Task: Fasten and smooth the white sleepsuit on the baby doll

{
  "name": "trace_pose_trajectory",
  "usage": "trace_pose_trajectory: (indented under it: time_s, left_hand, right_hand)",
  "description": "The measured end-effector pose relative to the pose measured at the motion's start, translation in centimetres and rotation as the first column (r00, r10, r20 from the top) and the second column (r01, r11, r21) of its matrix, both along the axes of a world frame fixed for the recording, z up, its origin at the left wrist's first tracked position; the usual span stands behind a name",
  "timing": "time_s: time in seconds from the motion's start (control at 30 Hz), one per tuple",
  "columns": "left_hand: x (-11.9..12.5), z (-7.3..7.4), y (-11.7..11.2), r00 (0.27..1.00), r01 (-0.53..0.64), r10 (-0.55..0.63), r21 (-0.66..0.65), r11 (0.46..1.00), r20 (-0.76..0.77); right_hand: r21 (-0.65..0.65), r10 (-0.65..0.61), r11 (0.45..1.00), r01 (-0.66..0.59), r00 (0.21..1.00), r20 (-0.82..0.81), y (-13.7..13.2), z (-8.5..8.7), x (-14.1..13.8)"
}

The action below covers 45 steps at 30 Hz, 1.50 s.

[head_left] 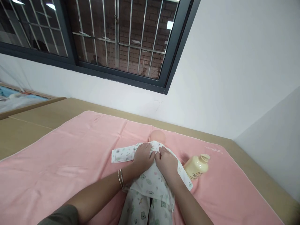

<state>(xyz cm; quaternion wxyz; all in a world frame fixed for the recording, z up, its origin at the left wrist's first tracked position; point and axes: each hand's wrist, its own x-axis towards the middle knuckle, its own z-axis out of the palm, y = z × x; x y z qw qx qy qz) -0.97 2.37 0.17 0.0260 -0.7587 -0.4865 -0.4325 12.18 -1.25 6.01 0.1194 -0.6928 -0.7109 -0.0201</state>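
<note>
A baby doll lies on its back, its smooth bald head [157, 136] toward the wall. It wears a white baby shirt [150, 182] with small animal prints, one sleeve stretched out to the left, and matching pants [140, 207]. My left hand [143, 155] rests on the upper chest, fingers curled into the shirt's fabric. Beside it my right hand [167, 162] is closed on the shirt near the collar, the two thumbs almost touching. Both sets of fingertips are partly hidden in the cloth.
Under the doll spreads a pink mat [77, 150] on a wooden surface [30, 128]. A pale yellow pump bottle [197, 166] is right of the doll, close to the right sleeve. Behind are a white wall [211, 78] and a dark-framed window [117, 75] with bars.
</note>
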Motion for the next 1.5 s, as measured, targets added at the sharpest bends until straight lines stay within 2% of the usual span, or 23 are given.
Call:
trace_pose_trajectory:
  time_s: [0.2,0.43,0.6,0.77,0.87,0.97,1.13,1.27,1.4,1.5]
  left_hand:
    - [0.0,-0.5,0.3,1.000,0.019,-0.019,0.010,1.000,-0.001]
    - [-0.1,-0.7,0.2,0.999,0.030,-0.030,0.009,1.000,-0.010]
    - [-0.2,-0.1,-0.3,0.999,-0.009,0.009,0.004,1.000,-0.051]
    - [-0.1,0.2,-0.7,0.992,-0.035,0.036,0.005,0.999,-0.124]
    - [0.0,0.1,-0.6,0.994,-0.019,0.021,0.016,1.000,-0.103]
    - [-0.1,0.1,-0.1,0.998,0.012,-0.011,0.022,1.000,-0.056]
    - [-0.3,0.3,0.8,0.987,0.150,-0.149,0.017,0.988,-0.060]
    - [-0.2,0.8,0.6,0.978,0.198,-0.196,0.020,0.980,-0.066]
    - [-0.1,1.0,-0.3,0.987,0.136,-0.134,0.024,0.990,-0.090]
    - [-0.1,1.0,-0.5,0.996,0.034,-0.034,0.001,0.999,-0.082]
  right_hand:
    - [0.027,0.029,0.999,-0.030,0.999,0.028,0.7,-1.1,0.3]
    - [0.018,-0.017,1.000,0.015,0.993,0.114,-0.3,-0.9,-0.4]
    - [0.007,0.006,1.000,-0.007,0.991,0.135,-1.0,0.0,-0.4]
    - [-0.071,0.079,0.995,-0.073,0.994,0.076,-1.6,1.7,0.5]
    - [-0.100,0.082,0.992,-0.079,0.996,0.023,-1.2,1.9,1.0]
    - [-0.062,0.077,0.995,-0.078,0.997,-0.014,-0.4,1.1,1.3]
    - [-0.023,0.153,0.988,-0.153,0.988,0.010,0.8,-0.3,1.0]
    - [-0.015,0.175,0.985,-0.174,0.984,0.039,0.1,-0.3,0.0]
    - [-0.023,0.129,0.992,-0.128,0.990,0.057,-1.2,0.4,-0.6]
    - [-0.046,0.079,0.996,-0.078,0.997,0.013,-0.9,0.7,-0.1]
